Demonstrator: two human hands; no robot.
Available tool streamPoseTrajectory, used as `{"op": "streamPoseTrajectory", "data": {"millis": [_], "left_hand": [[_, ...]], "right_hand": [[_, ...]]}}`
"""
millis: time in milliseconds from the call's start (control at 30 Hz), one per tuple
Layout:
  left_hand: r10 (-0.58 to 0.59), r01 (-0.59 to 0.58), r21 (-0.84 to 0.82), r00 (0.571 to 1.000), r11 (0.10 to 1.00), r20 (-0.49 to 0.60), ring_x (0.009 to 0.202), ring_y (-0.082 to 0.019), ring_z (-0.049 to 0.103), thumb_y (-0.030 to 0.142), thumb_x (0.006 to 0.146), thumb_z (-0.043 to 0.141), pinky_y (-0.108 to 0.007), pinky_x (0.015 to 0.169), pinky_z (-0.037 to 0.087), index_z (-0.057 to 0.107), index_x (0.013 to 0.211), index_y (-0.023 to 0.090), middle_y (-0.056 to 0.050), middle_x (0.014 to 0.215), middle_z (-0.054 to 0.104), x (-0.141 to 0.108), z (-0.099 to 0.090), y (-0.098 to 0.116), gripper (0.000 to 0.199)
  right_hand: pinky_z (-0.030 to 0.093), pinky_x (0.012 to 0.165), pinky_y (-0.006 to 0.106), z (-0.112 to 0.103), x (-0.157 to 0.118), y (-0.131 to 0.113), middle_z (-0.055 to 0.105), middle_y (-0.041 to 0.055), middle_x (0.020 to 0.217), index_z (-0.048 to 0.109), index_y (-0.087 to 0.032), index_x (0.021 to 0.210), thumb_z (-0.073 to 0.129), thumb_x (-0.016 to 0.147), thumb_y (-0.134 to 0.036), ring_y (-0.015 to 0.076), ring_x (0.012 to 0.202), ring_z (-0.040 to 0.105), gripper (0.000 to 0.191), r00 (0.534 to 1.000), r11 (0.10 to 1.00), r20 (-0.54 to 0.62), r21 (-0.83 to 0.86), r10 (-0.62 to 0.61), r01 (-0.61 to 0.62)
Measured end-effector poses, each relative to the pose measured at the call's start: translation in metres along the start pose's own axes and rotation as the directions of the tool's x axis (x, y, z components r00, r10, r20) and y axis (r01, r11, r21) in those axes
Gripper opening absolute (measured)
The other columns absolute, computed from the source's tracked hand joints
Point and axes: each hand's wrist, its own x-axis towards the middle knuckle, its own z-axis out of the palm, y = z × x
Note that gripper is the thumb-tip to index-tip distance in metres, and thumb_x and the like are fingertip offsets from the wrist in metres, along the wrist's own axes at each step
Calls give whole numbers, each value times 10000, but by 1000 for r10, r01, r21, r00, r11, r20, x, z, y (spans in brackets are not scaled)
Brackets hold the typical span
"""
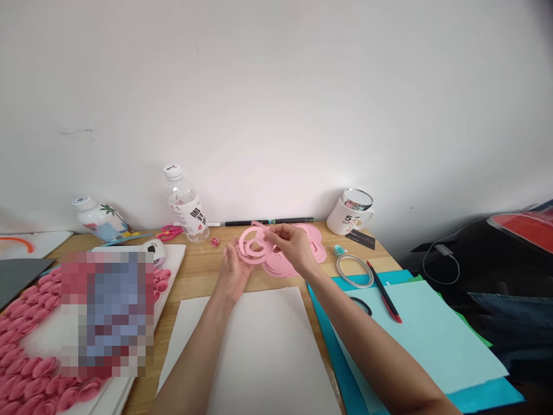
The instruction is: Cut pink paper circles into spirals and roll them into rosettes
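Note:
A pink paper spiral (247, 252) with curved cut bands is held up between my two hands, above the far part of the table. My left hand (235, 268) supports it from the left, fingers curled around its edge. From the right, my right hand (290, 243) pinches the paper's upper right part between thumb and fingers. Just behind and beside my right hand lies a pile of similar pink paper cutouts (317, 252). A white sheet (263, 346) lies on the table under my forearms.
On the left is a board with pink paper roses (30, 317); part is pixelated. A plastic bottle (185, 207), pink scissors (169, 232) and black pens (270, 221) line the back. To the right are a mug (348, 213), a tape roll (354, 271), a pen (384, 294) and blue paper (432, 340).

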Motion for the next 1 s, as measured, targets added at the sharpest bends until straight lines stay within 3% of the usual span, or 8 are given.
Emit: {"op": "streamPoseTrajectory", "data": {"millis": [100, 200, 367, 500, 667, 867, 1000], "left_hand": [[10, -11, 52, 1000, 999, 1, 1001, -246, 592, 397, 680, 684, -371, 853, 472, 601, 1034, 152, -118, 1033, 654, 1, -3, 0, 438], [56, -47, 108, 995, 993, -82, 924, -211, 623, 206, 642, 731, -360, 861, 470, 633, 944, 144, -74, 919, 686, 2, -6, -2, 324], [-15, 23, 61, 991, 998, -129, 918, -236, 633, 230, 693, 685, -390, 891, 454, 664, 841, 114, -106, 897, 703, 1, -5, 0, 189], [-93, 89, -38, 986, 995, -138, 936, -234, 633, 248, 769, 615, -394, 906, 450, 658, 860, 121, -110, 911, 704, 1, -5, 3, 162], [-143, 137, -70, 986, 988, -88, 871, -220, 653, 183, 744, 639, -372, 886, 466, 641, 821, 97, -102, 846, 701, 3, -11, 4, 115], [-198, 200, 6, 972, 980, -128, 931, -247, 642, 135, 766, 595, -397, 879, 474, 636, 913, 105, -145, 943, 699, 0, -6, 4, 155], [-192, 214, 104, 963, 971, -187, 863, -246, 660, 127, 743, 617, -379, 811, 510, 651, 840, 111, -122, 844, 716, -3, -2, 4, 104]], "right_hand": [[468, 519, 239, 0, 2, 2, 646, 30, 668, 643, -146, 717, 595, 724, -393, 125, 590, 568, 251, 1000, 998, 13, -52, -20, 21], [471, 548, 261, 0, 3, 8, 648, 32, 671, 645, -151, 684, 585, 726, -373, 142, 609, 575, 234, 998, 988, -16, -137, -68, 65], [504, 630, 291, -1, 2, 12, 660, 51, 707, 644, -151, 714, 577, 733, -394, 157, 654, 599, 252, 992, 990, -83, -109, -96, 86], [494, 508, 237, -1, 2, 9, 655, 48, 686, 625, -144, 733, 585, 730, -410, 124, 574, 584, 269, 999, 999, -32, -41, 1, -3], [451, 430, 207, -3, 5, 9, 641, 40, 667, 618, -144, 795, 583, 735, -358, 98, 490, 555, 226, 998, 996, -51, -75, 44, -48], [513, 667, 280, -4, 2, -5, 662, 62, 812, 615, -162, 889, 620, 724, -308, 153, 716, 621, 221, 989, 987, -21, -69, -147, 145], [512, 685, 286, -1, -1, -19, 670, 47, 825, 610, -189, 910, 586, 762, -277, 153, 714, 625, 173, 963, 951, -28, -168, -269, 260]]}}
